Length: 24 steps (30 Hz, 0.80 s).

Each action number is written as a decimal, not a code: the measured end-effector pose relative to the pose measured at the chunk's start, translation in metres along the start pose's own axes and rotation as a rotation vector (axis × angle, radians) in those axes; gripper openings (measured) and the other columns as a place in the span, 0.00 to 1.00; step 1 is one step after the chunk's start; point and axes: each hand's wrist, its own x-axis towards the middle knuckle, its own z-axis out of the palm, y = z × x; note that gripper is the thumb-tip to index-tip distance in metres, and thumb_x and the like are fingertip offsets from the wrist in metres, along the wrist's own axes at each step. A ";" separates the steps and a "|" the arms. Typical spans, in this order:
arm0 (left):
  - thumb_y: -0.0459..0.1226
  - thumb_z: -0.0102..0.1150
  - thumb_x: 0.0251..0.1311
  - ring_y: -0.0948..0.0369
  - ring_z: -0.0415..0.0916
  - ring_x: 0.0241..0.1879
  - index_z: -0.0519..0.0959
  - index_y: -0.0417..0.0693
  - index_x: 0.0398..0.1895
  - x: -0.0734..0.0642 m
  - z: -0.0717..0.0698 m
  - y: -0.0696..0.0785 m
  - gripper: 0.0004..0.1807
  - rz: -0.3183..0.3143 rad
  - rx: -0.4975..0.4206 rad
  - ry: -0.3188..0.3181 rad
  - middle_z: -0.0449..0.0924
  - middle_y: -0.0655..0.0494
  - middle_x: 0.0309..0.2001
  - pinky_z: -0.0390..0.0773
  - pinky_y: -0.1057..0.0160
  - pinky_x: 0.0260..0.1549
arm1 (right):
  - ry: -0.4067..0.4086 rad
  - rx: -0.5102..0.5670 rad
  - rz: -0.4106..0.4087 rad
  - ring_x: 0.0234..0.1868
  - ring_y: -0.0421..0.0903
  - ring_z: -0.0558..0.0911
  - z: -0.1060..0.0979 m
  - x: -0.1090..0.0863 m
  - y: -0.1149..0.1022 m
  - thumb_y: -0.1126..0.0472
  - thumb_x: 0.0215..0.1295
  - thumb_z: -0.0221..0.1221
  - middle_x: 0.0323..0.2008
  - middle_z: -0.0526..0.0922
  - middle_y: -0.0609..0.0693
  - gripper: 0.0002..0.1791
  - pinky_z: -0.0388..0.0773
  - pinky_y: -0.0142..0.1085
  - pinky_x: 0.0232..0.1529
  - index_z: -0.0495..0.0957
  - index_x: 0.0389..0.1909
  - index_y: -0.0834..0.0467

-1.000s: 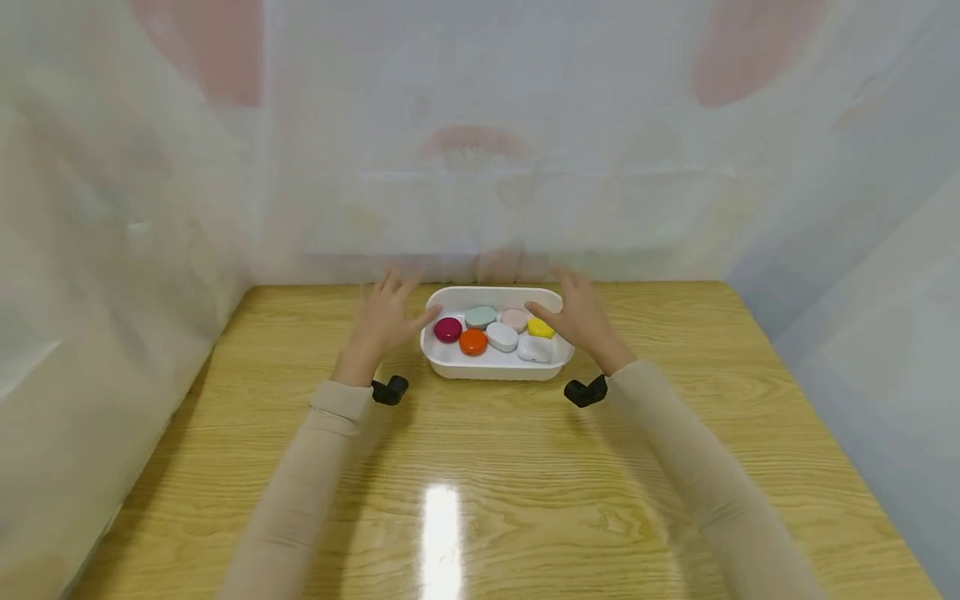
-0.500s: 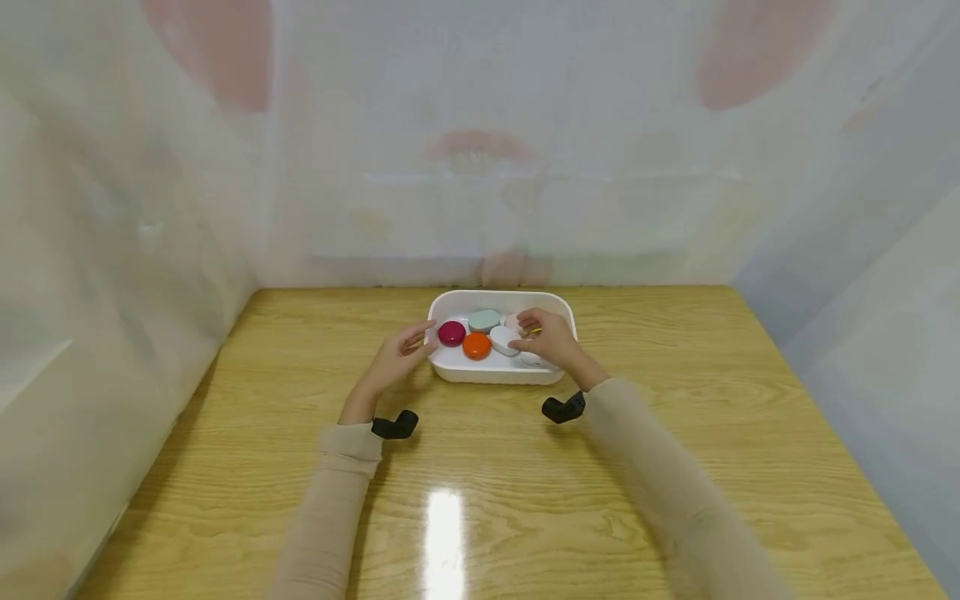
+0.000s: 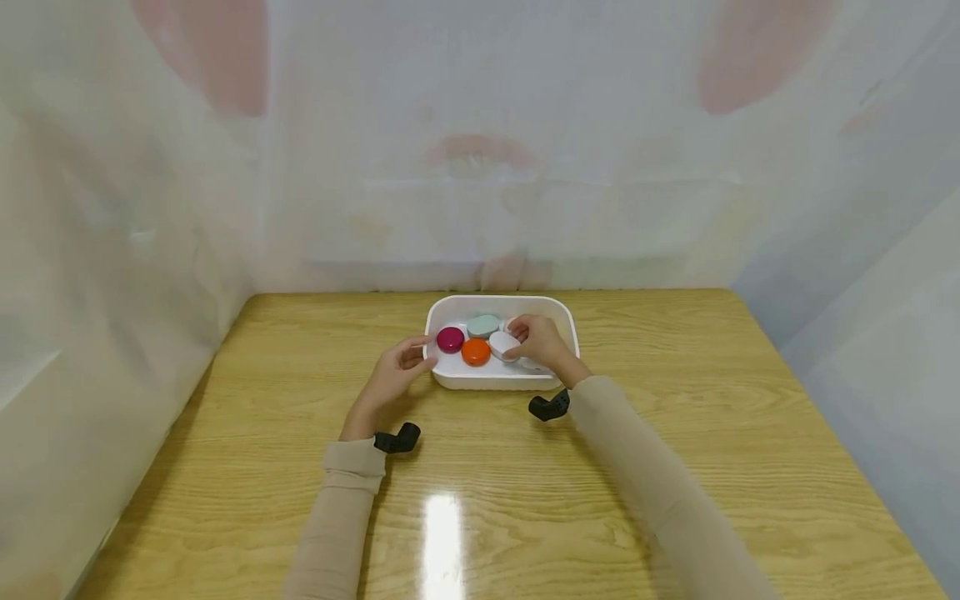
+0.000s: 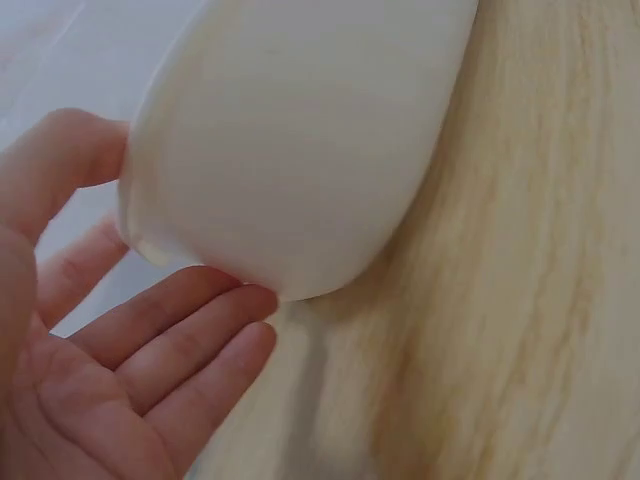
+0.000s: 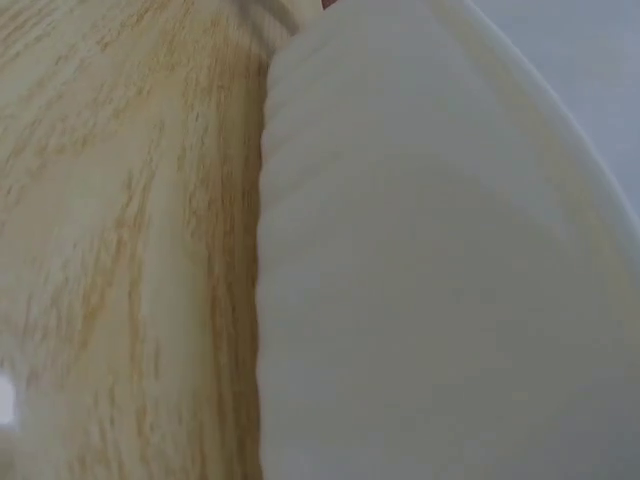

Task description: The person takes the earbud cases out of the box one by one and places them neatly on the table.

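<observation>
Both hands are at a white tray, apart from each other, as we look down from head height. Our left hand (image 3: pixel 390 377) is at the tray's left end, thumb and fingers spread and only gently bent; close up, the left wrist view shows several fingertips touching the outer wall. Our right hand (image 3: pixel 542 342) reaches over the tray's right half, fingers bent, thumb at the edge of a white oval piece (image 3: pixel 503 345); we cannot tell whether it grips anything, as the fingers hide what lies under them. The white tray (image 3: pixel 495 383) sits near the far edge of a wood-grained table (image 3: pixel 480 450). It is long and smooth, with rounded corners and a thin rim. Inside, we find smooth, rounded pieces: a glossy crimson disc (image 3: pixel 451 339) at the left, a bright orange disc (image 3: pixel 476 352) nearer to us on its right, and a pale mint oval (image 3: pixel 483 325) towards the back. Another whitish piece (image 3: pixel 531 364) shows partly beneath our right hand. We wear beige sleeves (image 3: pixel 336 517), with a black device (image 3: pixel 399 438) at each wrist. Behind the table hangs a pale sheet (image 3: pixel 637 208) with faint reddish shapes.
</observation>
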 end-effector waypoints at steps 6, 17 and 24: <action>0.39 0.62 0.62 0.43 0.76 0.58 0.71 0.39 0.64 -0.004 -0.003 0.008 0.27 -0.041 0.046 -0.029 0.73 0.36 0.62 0.77 0.51 0.58 | -0.029 -0.081 -0.017 0.40 0.49 0.81 0.000 0.000 0.000 0.61 0.44 0.76 0.42 0.85 0.59 0.25 0.80 0.37 0.48 0.81 0.44 0.65; 0.41 0.62 0.63 0.42 0.74 0.61 0.70 0.42 0.65 -0.006 -0.005 0.003 0.29 -0.053 0.022 -0.051 0.70 0.39 0.66 0.76 0.49 0.59 | -0.060 -0.126 -0.048 0.43 0.49 0.82 -0.004 -0.004 -0.004 0.62 0.48 0.73 0.46 0.86 0.60 0.25 0.80 0.37 0.49 0.82 0.49 0.64; 0.41 0.59 0.65 0.41 0.72 0.63 0.67 0.43 0.68 -0.008 -0.004 0.004 0.29 -0.051 0.009 -0.063 0.67 0.38 0.68 0.74 0.48 0.61 | -0.027 -0.067 -0.149 0.48 0.57 0.83 -0.017 -0.018 -0.010 0.66 0.51 0.70 0.49 0.84 0.64 0.25 0.81 0.44 0.52 0.80 0.51 0.68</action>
